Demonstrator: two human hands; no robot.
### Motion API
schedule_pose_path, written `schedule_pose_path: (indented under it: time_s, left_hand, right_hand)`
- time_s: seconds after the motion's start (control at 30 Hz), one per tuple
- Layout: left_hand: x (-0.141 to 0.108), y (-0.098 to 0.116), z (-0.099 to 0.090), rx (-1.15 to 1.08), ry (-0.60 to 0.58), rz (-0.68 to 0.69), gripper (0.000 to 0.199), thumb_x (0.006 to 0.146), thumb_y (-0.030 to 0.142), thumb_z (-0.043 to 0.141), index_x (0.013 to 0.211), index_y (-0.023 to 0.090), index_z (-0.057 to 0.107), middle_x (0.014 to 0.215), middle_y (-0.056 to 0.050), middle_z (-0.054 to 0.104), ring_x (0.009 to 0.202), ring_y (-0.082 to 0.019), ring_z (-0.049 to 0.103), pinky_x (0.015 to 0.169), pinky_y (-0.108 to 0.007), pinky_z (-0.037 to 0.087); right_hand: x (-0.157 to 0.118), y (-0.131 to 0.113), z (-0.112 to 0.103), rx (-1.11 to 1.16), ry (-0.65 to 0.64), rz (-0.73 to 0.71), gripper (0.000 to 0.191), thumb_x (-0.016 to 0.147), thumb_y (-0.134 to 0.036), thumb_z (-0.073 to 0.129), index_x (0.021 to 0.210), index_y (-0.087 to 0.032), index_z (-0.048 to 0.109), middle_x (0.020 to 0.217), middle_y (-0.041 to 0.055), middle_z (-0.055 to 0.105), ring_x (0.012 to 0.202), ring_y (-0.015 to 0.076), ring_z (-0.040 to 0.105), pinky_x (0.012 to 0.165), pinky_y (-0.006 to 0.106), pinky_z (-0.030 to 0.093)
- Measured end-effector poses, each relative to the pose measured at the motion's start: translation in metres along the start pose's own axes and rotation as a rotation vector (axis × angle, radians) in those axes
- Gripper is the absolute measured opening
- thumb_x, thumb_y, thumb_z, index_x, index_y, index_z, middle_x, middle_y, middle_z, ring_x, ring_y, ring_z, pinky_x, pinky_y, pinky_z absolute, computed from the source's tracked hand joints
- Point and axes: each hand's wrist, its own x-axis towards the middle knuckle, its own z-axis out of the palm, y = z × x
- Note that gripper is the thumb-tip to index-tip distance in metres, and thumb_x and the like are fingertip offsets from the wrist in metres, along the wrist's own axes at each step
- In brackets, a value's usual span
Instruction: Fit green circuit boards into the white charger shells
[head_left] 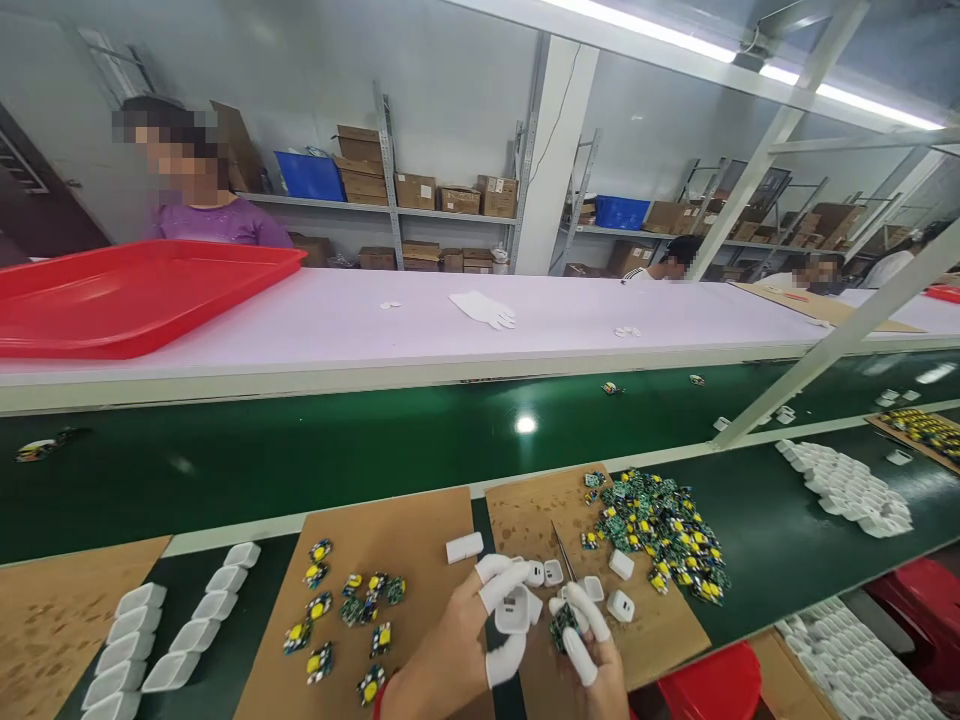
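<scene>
My left hand [442,670], its fingers in white finger cots, is shut on a white charger casing [512,610]. My right hand [596,670], also in finger cots, pinches a small green circuit board [562,627]. Between them lie several small white casings [619,605] on a brown cardboard sheet [660,640]. Steel tweezers [564,550] rest just above my hands, their lower end hidden. A heap of green circuit boards with yellow parts [652,530] lies to the right. Several similar boards [352,605] are spread on another cardboard sheet [420,530] to my left.
Rows of white casings [172,640] sit at left, with a white heap [847,490] on the green conveyor belt [300,480]. Beyond stands a lilac bench with a red tray [127,300] and a white glove [484,310]. A co-worker in a purple top [217,224] stands across it.
</scene>
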Motion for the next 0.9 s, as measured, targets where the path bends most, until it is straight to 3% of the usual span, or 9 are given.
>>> schedule_pose_path:
  time_s: [0.07,0.17,0.27,0.33,0.4,0.47,0.6,0.77,0.9]
  left_hand:
    - [0.0,0.021,-0.007,-0.13,0.079,0.073,0.053,0.075,0.015,0.06,0.127,0.027,0.057,0.125,-0.009,0.066,0.116,-0.024,0.062,0.1,-0.032,0.05]
    - [-0.001,0.031,-0.005,-0.463,0.178,0.087,0.045,0.075,0.025,0.07,0.118,0.029,0.06,0.124,-0.006,0.068,0.116,-0.023,0.063,0.097,-0.028,0.051]
    - [0.001,0.034,0.0,-0.757,0.202,-0.004,0.042,0.071,0.037,0.079,0.11,0.026,0.066,0.126,-0.009,0.067,0.117,-0.026,0.062,0.1,-0.032,0.05]
    - [0.003,0.039,0.004,-0.926,0.269,-0.131,0.049,0.07,0.043,0.08,0.115,0.026,0.066,0.126,-0.01,0.068,0.118,-0.028,0.061,0.102,-0.035,0.048]
    - [0.005,0.045,0.007,-1.084,0.327,-0.269,0.052,0.074,0.044,0.077,0.121,0.028,0.064,0.124,-0.009,0.069,0.119,-0.027,0.06,0.105,-0.038,0.047]
    - [0.007,0.049,0.012,-1.216,0.318,-0.362,0.047,0.076,0.041,0.075,0.12,0.028,0.067,0.122,-0.009,0.071,0.119,-0.027,0.061,0.105,-0.039,0.047]
    - [0.009,0.047,0.023,-1.361,0.255,-0.381,0.042,0.072,0.041,0.079,0.112,0.027,0.074,0.124,-0.009,0.071,0.122,-0.029,0.059,0.109,-0.041,0.045]
    - [0.011,0.049,0.026,-1.336,0.176,-0.33,0.047,0.069,0.046,0.08,0.113,0.032,0.073,0.13,-0.006,0.067,0.127,-0.031,0.055,0.113,-0.042,0.042]
    - [0.013,0.056,0.021,-1.298,0.1,-0.294,0.053,0.067,0.05,0.081,0.115,0.03,0.072,0.127,-0.007,0.069,0.124,-0.03,0.057,0.109,-0.038,0.044]
  right_hand:
    - [-0.01,-0.036,0.021,0.165,-0.053,-0.051,0.052,0.064,-0.053,0.08,0.109,-0.03,0.066,0.096,0.0089,0.076,0.077,0.0266,0.07,0.048,0.031,0.053]
    - [-0.022,-0.086,0.048,0.25,-0.173,-0.069,0.041,0.064,-0.047,0.083,0.1,-0.031,0.07,0.096,0.0072,0.076,0.073,0.0231,0.069,0.052,0.032,0.057]
    - [-0.029,-0.12,0.068,0.168,-0.18,-0.125,0.036,0.068,-0.041,0.082,0.103,-0.033,0.073,0.088,0.0048,0.076,0.046,0.0111,0.058,0.039,0.022,0.048]
    - [-0.032,-0.134,0.079,-0.011,-0.132,-0.265,0.032,0.07,-0.036,0.081,0.101,-0.033,0.074,0.082,0.002,0.075,0.044,0.0081,0.056,0.04,0.019,0.049]
    - [-0.035,-0.141,0.089,-0.248,-0.1,-0.449,0.027,0.072,-0.031,0.08,0.099,-0.032,0.076,0.09,0.0032,0.074,0.067,0.0135,0.068,0.058,0.021,0.058]
    - [-0.038,-0.144,0.096,-0.433,-0.078,-0.571,0.032,0.073,-0.032,0.078,0.105,-0.029,0.074,0.103,0.0057,0.072,0.09,0.0187,0.069,0.076,0.025,0.06]
    - [-0.042,-0.142,0.102,-0.536,-0.055,-0.483,0.058,0.073,-0.032,0.076,0.127,-0.027,0.056,0.101,0.0046,0.074,0.089,0.0172,0.071,0.075,0.023,0.06]
    - [-0.045,-0.146,0.102,-0.471,-0.085,-0.474,0.041,0.072,-0.028,0.075,0.111,-0.027,0.063,0.102,0.0022,0.074,0.094,0.0154,0.071,0.079,0.019,0.059]
    - [-0.046,-0.157,0.101,-0.427,-0.181,-0.415,0.041,0.072,-0.024,0.075,0.112,-0.028,0.068,0.11,0.0036,0.074,0.099,0.0173,0.071,0.084,0.021,0.059]
